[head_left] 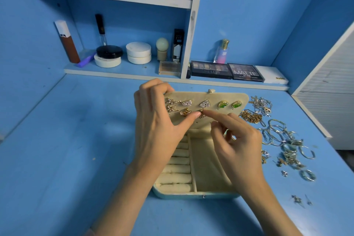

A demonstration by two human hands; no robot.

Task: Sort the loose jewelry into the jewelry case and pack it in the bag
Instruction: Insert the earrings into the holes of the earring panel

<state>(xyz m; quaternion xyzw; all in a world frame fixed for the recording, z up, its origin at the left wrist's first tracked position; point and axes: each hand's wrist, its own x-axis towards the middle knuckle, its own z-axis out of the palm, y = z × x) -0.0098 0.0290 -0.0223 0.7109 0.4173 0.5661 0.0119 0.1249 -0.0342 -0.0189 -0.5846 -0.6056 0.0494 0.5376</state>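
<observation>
While upright, panel (pixel 214 96) in left hand (pixel 159 126)

Blue table (pixel 67 149) bears jewelry case (pixel 191 194), loose jewelry (pixel 283 140).

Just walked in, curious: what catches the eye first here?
In the middle, the left hand holds the earring panel of an open cream jewelry case while the right hand touches a gold earring on it. To its right, loose chains and rings glitter on the blue table.
</observation>
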